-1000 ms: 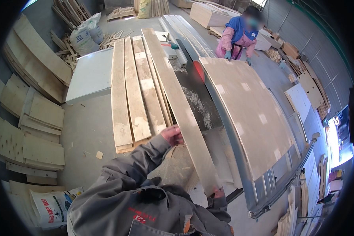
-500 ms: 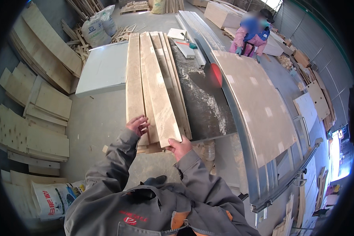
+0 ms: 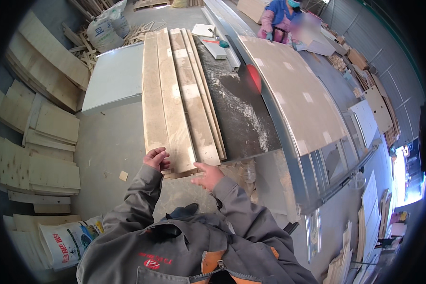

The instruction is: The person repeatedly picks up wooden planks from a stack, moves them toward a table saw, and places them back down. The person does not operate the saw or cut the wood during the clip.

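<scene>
Several long, pale wood planks (image 3: 177,109) lie side by side in a stack on the dark saw table, their near ends towards me. At the left plank's near corner is my left hand (image 3: 156,158), its fingers half curled and apart, with nothing seen in it. Just off the end of the middle planks, my right hand (image 3: 207,176) is open, its thumb and fingers spread. Its fingertips are at the plank end; whether they touch it I cannot tell.
Right of the stack, a red disc-shaped guard (image 3: 253,79) stands by a large wood panel (image 3: 298,97) on a metal carriage. A person (image 3: 279,21) stands at its far end. Boards (image 3: 54,173) lean at left, near a white sack (image 3: 66,244). A pale slab (image 3: 113,78) adjoins the planks.
The plank my right hand held has swung left and lies flat against the left plank. My right hand has let go. The large panel and the person have moved farther away.
</scene>
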A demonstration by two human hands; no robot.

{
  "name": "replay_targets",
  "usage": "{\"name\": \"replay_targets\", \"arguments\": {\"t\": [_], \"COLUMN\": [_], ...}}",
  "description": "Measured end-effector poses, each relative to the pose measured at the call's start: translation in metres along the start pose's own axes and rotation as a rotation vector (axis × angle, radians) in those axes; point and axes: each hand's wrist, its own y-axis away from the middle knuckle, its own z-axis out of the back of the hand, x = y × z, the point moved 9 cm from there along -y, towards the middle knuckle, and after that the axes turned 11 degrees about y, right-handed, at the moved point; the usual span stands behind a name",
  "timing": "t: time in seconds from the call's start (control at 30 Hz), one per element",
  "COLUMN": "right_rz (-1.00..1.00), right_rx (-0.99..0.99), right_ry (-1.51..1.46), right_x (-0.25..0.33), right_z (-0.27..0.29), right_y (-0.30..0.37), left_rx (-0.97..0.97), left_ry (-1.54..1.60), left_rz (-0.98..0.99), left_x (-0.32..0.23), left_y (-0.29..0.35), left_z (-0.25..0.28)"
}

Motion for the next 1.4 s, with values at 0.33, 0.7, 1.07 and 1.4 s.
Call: {"name": "replay_targets", "arguments": {"t": [0.33, 0.7, 1.07, 1.4], "right_rz": [-0.434, -0.821, -0.76, -0.909], "right_rx": [-0.385, -0.805, -0.662, -0.595], "right_ry": [-0.65, -0.828, -0.621, -0.522], "right_x": [-0.226, -0.385, -0.414, -0.453], "right_z": [-0.004, -0.06, -0.077, -0.086], "right_y": [0.177, 0.355, 0.35, 0.388], "left_rx": [0.361, 0.873, 0.663, -0.053], "left_ry": [-0.34, -0.69, -1.089, -1.12], "left_rz": [-0.24, -0.062, -0.056, 0.222], "left_x": [0.038, 0.193, 0.281, 0.256], "left_y": [0.029, 0.137, 0.079, 0.018], "left_z": [-0.1, -0.206, -0.122, 0.138]}}
